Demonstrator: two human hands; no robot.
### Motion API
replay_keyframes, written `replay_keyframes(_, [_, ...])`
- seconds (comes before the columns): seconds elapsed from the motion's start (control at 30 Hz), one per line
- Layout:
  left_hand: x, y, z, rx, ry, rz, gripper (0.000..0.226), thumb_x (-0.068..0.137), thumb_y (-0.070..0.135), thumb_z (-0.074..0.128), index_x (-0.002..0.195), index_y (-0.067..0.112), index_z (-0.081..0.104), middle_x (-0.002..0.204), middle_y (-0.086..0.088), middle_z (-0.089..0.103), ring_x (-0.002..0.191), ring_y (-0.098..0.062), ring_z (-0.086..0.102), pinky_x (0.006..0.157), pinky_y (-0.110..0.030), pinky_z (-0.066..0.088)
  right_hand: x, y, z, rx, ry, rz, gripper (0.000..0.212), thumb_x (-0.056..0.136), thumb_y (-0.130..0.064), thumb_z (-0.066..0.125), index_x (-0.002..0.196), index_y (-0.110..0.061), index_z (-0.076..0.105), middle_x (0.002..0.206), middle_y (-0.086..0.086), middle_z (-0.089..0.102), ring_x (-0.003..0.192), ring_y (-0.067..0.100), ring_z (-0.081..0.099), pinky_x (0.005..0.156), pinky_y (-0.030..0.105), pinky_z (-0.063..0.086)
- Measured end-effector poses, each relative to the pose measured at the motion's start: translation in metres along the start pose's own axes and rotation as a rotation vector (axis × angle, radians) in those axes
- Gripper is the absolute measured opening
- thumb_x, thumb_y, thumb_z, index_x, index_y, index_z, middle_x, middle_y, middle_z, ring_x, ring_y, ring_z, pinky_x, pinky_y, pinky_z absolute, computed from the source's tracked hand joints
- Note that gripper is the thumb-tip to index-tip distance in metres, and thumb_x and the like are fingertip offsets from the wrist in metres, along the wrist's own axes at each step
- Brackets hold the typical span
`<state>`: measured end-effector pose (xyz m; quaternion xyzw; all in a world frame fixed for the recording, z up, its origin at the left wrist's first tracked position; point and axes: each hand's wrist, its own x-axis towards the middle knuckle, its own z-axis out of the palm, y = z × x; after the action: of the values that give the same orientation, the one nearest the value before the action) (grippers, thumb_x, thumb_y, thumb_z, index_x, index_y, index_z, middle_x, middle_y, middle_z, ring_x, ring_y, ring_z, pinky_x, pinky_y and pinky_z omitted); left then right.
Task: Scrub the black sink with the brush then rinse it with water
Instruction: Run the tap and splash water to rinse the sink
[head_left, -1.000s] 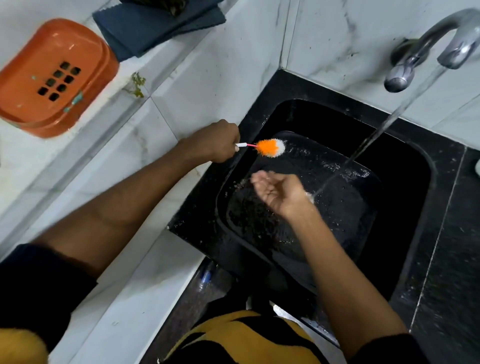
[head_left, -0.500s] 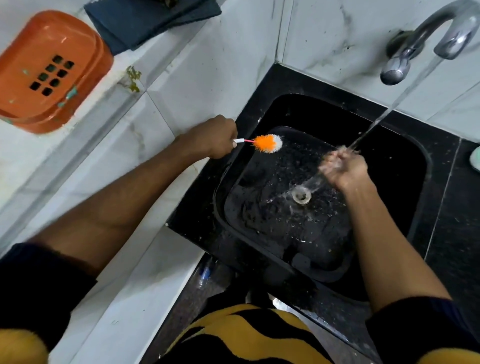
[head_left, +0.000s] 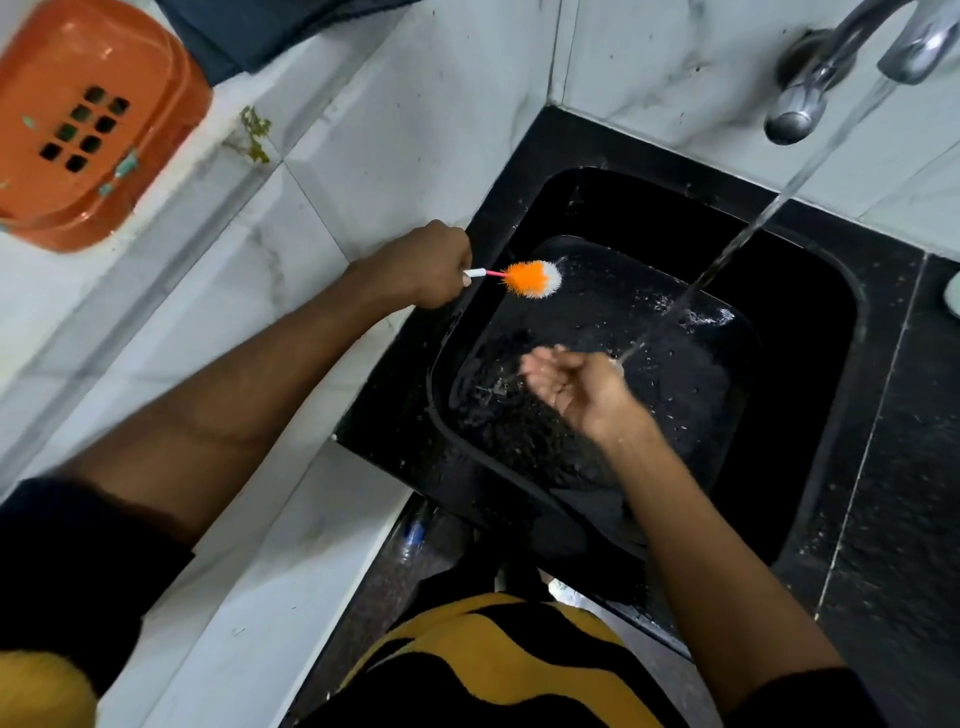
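**Rinsing the sink, brush held out of the way**

We are at the rinse. Our left hand (head_left: 426, 267) is curled tight round the handle of the brush (head_left: 530, 279), and that grip keeps the orange and white bristles lifted over the far-left corner of the black sink (head_left: 810, 322) — above the basin floor, not touching it as far as we can tell. We judge it is parked there so the bristles stay clear of the water and of the other hand's work.

Our right hand (head_left: 576, 387) is low in the middle of the basin, palm up and fingers loosely cupped, holding nothing. It sits just beside the spot where the stream (head_left: 748, 234) from the tap (head_left: 841, 62) lands — probably to catch water and throw it over the wet, speckled floor and walls. The drain is hidden behind this hand.

The tap stands at the far right over the back rim, and its water slants down to the left into the basin.

On the white table to the left sits an orange soap dish (head_left: 78, 130), well apart from the sink, with a dark cloth (head_left: 270, 31) beyond it at the far edge.

What remains, we think, is to spread water to the corners and shut the tap.
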<state>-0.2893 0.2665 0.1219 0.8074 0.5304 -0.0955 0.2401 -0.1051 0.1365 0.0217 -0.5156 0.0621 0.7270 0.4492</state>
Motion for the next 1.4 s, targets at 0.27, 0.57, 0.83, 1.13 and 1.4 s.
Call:
replay_keyframes(0.27, [0.000, 0.005, 0.003, 0.009, -0.019, 0.005, 0.018, 0.092, 0.014, 0.062, 0.100, 0.004, 0.074, 0.088, -0.018, 0.068, 0.078, -0.034, 0.067, 0.076, -0.049, 0.058, 0.027, -0.100, -0.060, 0.641, 0.144, -0.197, 0.036, 0.102, -0.015, 0.030, 0.070, -0.013, 0.047, 0.064, 0.003, 0.051, 0.051, 0.014, 0.046, 0.048, 0.019, 0.037])
replay_keyframes(0.57, [-0.001, -0.001, 0.004, 0.006, -0.019, -0.017, 0.017, 0.091, 0.014, 0.063, 0.101, 0.006, 0.074, 0.088, -0.016, 0.070, 0.079, -0.032, 0.068, 0.077, -0.048, 0.058, 0.036, -0.077, -0.045, 0.308, 0.004, -0.080, 0.031, 0.096, -0.013, 0.024, 0.067, -0.016, 0.036, 0.061, 0.000, 0.037, 0.049, 0.012, 0.032, 0.054, 0.017, 0.032])
replay_keyframes(0.83, [-0.001, -0.003, 0.004, 0.005, -0.018, -0.009, 0.016, 0.091, 0.018, 0.063, 0.094, 0.007, 0.074, 0.080, -0.013, 0.069, 0.074, -0.030, 0.067, 0.074, -0.044, 0.058, -0.009, 0.034, 0.018, -0.677, -0.195, 0.089, 0.032, 0.100, -0.003, 0.038, 0.115, 0.014, 0.061, 0.109, 0.025, 0.068, 0.103, 0.035, 0.067, 0.098, 0.042, 0.051])
replay_keyframes(1.13, [-0.003, -0.003, 0.009, 0.004, -0.031, -0.005, 0.017, 0.092, 0.019, 0.062, 0.095, 0.008, 0.074, 0.082, -0.015, 0.069, 0.075, -0.032, 0.067, 0.076, -0.047, 0.058, 0.025, -0.050, -0.049, 0.359, 0.087, -0.050, 0.033, 0.100, -0.014, 0.034, 0.101, 0.001, 0.064, 0.091, 0.012, 0.068, 0.077, 0.025, 0.068, 0.068, 0.034, 0.058])
replay_keyframes(1.4, [-0.002, -0.005, 0.023, 0.003, -0.062, 0.012, 0.016, 0.091, 0.018, 0.064, 0.081, 0.008, 0.071, 0.074, -0.014, 0.067, 0.069, -0.032, 0.064, 0.072, -0.046, 0.057, 0.051, -0.113, -0.060, 0.333, 0.115, -0.238, 0.034, 0.100, -0.016, 0.025, 0.068, -0.015, 0.037, 0.058, 0.001, 0.036, 0.049, 0.013, 0.033, 0.049, 0.023, 0.027])
